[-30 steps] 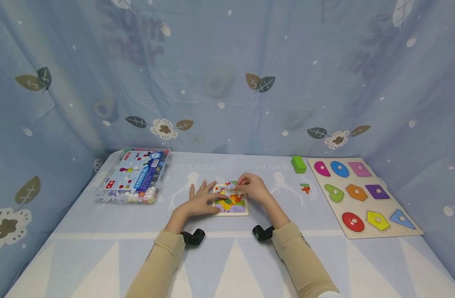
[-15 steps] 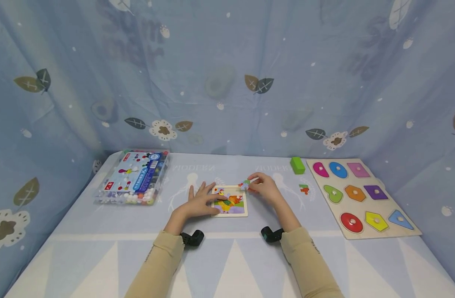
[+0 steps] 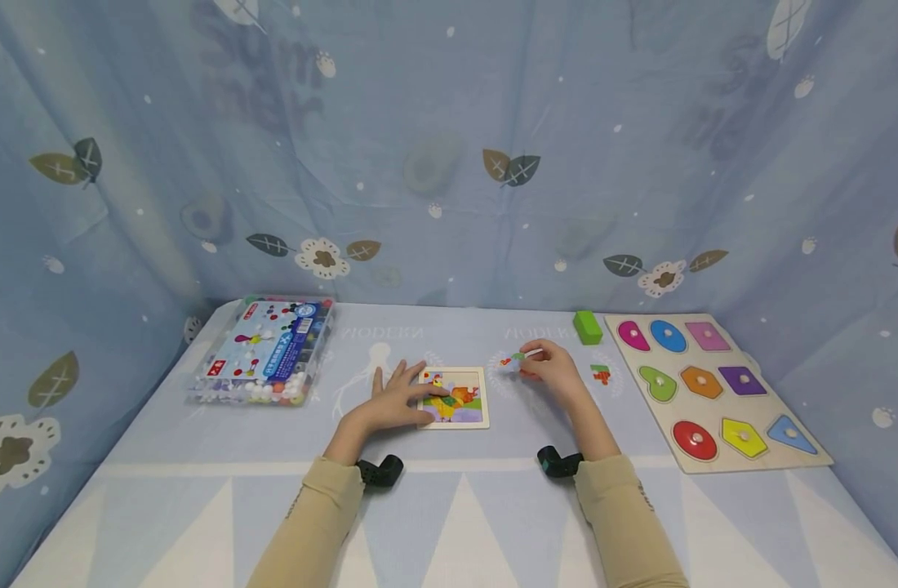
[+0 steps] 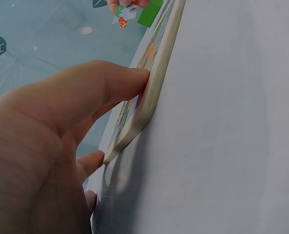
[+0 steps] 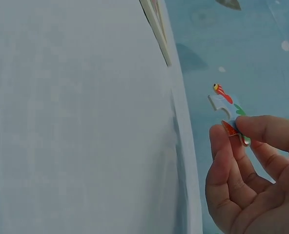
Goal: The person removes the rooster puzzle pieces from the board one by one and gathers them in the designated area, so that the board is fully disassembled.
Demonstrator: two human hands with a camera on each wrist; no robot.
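Note:
A small wooden jigsaw puzzle (image 3: 485, 400) with a bright picture of a yellow bird lies flat on the table in the head view. My left hand (image 3: 396, 400) rests on its left side, fingers spread and thumb near the lower edge. In the left wrist view that thumb touches the puzzle's pale rim (image 4: 156, 87). To the right of the puzzle, my right hand (image 3: 555, 374) pinches a puzzle piece (image 3: 511, 362) above the table. The right wrist view shows this piece (image 5: 224, 104), blue with red and green, between thumb and fingers. Part of the picture is hidden under my left hand.
Another puzzle piece (image 3: 601, 374) lies right of my right hand. Behind it stands a green block (image 3: 587, 327). A wooden shape board (image 3: 677, 408) with knobbed pieces is at the right. A clear box of colourful beads (image 3: 261, 347) sits at the left. Behind hangs a blue curtain (image 3: 434, 122).
My right hand has lifted the puzzle piece from the puzzle's upper edge and carried it to the right. The puzzle's top strip is uncovered now. My left hand stays put.

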